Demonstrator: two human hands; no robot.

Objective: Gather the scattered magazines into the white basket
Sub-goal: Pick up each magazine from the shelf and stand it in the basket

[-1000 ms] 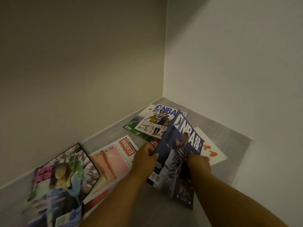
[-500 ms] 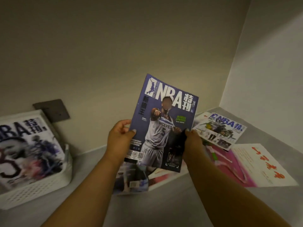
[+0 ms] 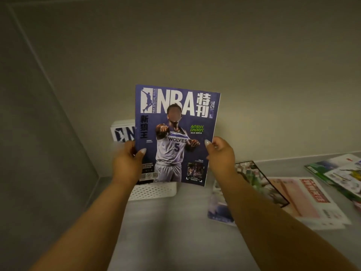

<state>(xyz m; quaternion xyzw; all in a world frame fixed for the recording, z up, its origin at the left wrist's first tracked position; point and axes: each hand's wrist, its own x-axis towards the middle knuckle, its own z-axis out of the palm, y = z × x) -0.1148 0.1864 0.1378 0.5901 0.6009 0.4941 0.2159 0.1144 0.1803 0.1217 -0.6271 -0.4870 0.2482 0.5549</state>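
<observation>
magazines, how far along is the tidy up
Done: one NBA magazine already stands in the white basket. In hand: the left hand and right hand hold the purple NBA issue upright above it. Left: several magazines lie scattered on the right.

Left hand (image 3: 127,165) and right hand (image 3: 220,153) grip purple NBA magazine (image 3: 175,133) by its side edges, upright, in front of white basket (image 3: 154,191). Basket holds another NBA magazine (image 3: 123,133). More magazines (image 3: 304,200) lie on grey surface (image 3: 175,231) to the right.

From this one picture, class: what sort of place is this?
Probably a bare indoor corner of a room or built-in shelf: plain walls, a grey surface strewn with magazines, and a white basket against the wall.
</observation>
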